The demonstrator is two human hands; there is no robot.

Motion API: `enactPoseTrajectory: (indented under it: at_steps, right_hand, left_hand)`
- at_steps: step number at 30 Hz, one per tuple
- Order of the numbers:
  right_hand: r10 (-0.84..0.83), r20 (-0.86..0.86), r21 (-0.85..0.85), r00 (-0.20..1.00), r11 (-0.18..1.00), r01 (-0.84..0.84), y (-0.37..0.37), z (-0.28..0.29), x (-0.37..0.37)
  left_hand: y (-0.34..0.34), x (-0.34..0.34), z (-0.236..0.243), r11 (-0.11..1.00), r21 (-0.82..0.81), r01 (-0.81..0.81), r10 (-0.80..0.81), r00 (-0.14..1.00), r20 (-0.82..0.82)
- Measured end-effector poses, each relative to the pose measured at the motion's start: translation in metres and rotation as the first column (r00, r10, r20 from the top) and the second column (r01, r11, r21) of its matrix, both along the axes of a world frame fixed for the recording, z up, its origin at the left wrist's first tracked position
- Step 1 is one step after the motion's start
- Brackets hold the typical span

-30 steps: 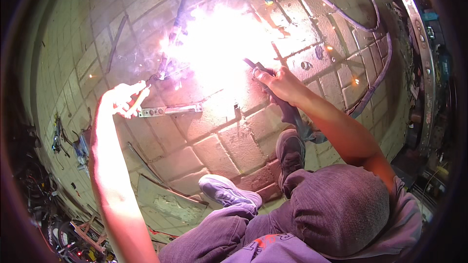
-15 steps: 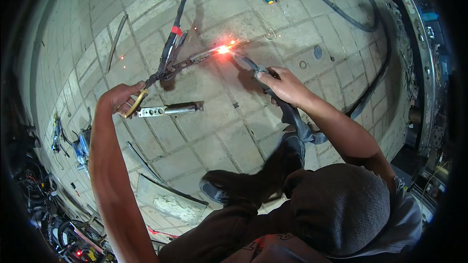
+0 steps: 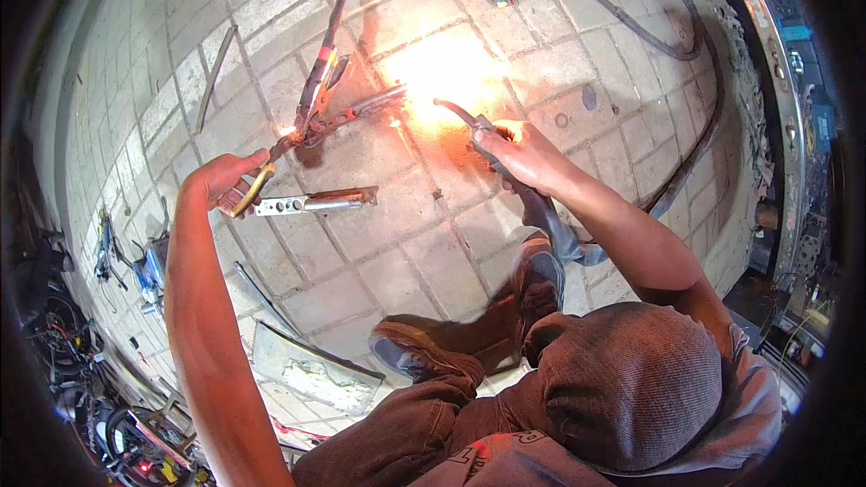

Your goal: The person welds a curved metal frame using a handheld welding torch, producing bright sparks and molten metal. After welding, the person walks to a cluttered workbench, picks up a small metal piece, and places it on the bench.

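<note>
The left hand (image 3: 230, 184) has its fingers clamped around yellow-handled pliers (image 3: 262, 181), whose nose meets a holed metal bar (image 3: 354, 111) over the brick floor (image 3: 406, 261), beside a black clamp (image 3: 313, 93). The bar's right end seemingly borders white glare (image 3: 449, 70). Rightmost, the right hand (image 3: 523, 160) wraps its fingers around a curved-neck torch (image 3: 474, 122).

Lettering (image 3: 532, 438) shows on the front of the person's shirt (image 3: 541, 467), near the lower edge: a few large dark-outlined characters in a slanting row, smaller dark print between them, and a red patch (image 3: 482, 449) in the design. No whole word there can be made out, and no other text is readable.
</note>
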State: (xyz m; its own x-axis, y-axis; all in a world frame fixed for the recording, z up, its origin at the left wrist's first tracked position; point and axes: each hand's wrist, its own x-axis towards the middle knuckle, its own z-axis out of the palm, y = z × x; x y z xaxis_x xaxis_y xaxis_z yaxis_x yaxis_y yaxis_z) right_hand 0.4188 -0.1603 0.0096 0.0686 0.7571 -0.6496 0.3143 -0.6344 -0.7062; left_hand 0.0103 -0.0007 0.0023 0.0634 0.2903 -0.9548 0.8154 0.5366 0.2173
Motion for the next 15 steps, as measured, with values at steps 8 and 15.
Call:
enactPoseTrajectory:
  at_steps: [8, 15]
  right_hand:
    - [0.018, 0.043, -0.051, 0.999, 0.999, -0.016, 0.002, -0.008, 0.002]
    - [0.010, -0.042, 0.067, 0.999, 0.998, -0.007, -0.004, -0.019, 0.010]
  left_hand:
    - [-0.002, -0.004, 0.008, 1.000, -0.009, -0.022, 0.022, 1.000, -0.002]
    - [-0.002, 0.002, 0.008, 1.000, -0.009, -0.017, 0.017, 0.999, -0.046]
